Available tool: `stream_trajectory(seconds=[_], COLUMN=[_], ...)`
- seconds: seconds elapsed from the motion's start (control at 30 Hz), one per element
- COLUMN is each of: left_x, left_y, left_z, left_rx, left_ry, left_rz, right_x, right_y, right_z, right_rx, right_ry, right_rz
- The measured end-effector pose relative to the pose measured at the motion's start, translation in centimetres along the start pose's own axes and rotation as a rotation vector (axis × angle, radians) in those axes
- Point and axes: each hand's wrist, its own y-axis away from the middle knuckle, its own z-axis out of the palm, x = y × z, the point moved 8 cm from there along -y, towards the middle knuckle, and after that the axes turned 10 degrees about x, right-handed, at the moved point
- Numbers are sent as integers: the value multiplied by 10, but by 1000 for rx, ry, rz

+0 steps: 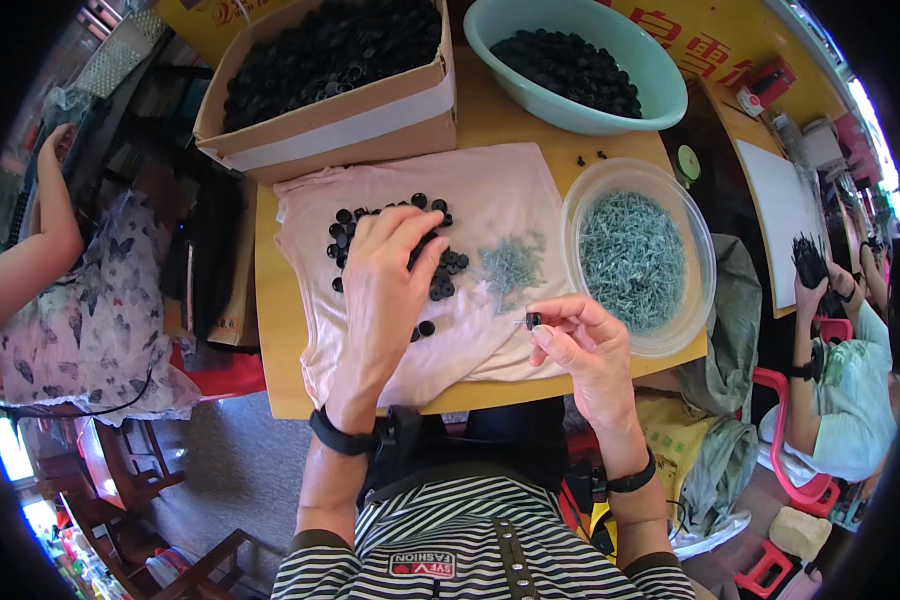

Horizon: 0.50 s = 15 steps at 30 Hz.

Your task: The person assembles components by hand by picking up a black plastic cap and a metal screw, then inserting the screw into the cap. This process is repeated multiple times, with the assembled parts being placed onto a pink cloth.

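Item: small black round caps, loose heap [410,245] on a pink cloth [500,190] spread over a wooden table [280,330]. Left hand [385,270] lies palm down over the heap, fingers [410,225] spread and slightly curled with tips among the caps; whether any cap is actually gripped cannot be told. Right hand [580,345] is raised just off the cloth, wrist bent inward, thumb and forefinger [550,325] pinched closed on a single black cap with a thin metal pin [530,321] at its side. Just beyond the right fingertips: a small scatter of grey pins [510,265] on the cloth; further out, a clear plastic bowl [585,195] holding many more. Beyond the left fingertips: a cardboard box [370,115] and a teal basin [580,118], both loaded with black caps. Progress, as judged: early or mid-run; large stocks of caps and pins remain, and no separate pile of finished pieces can be made out.
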Motion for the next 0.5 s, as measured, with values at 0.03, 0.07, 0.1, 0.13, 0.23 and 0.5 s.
stream_trajectory(seconds=[0.03,0.07,0.1,0.13,0.23,0.5], left_x=[-5,-7,-7,-10,-11,-5], left_y=[-7,-12,-14,-16,-20,-14], left_z=[8,15,18,23,36,41], left_rx=[-10,-23,-27,-61,-99,-45], left_ry=[-74,-144,-147,-256,-410,-391], left_rz=[36,72,78,50,37,92], right_x=[-2,-3,-3,-2,-1,-5], right_y=[-1,-2,-2,-3,-4,-2], right_z=[1,1,2,1,0,-5], right_rx=[0,3,22,42,34,-13], right_ry=[-2,-9,0,8,2,-3], right_rz=[-14,-15,-6,3,0,-23])
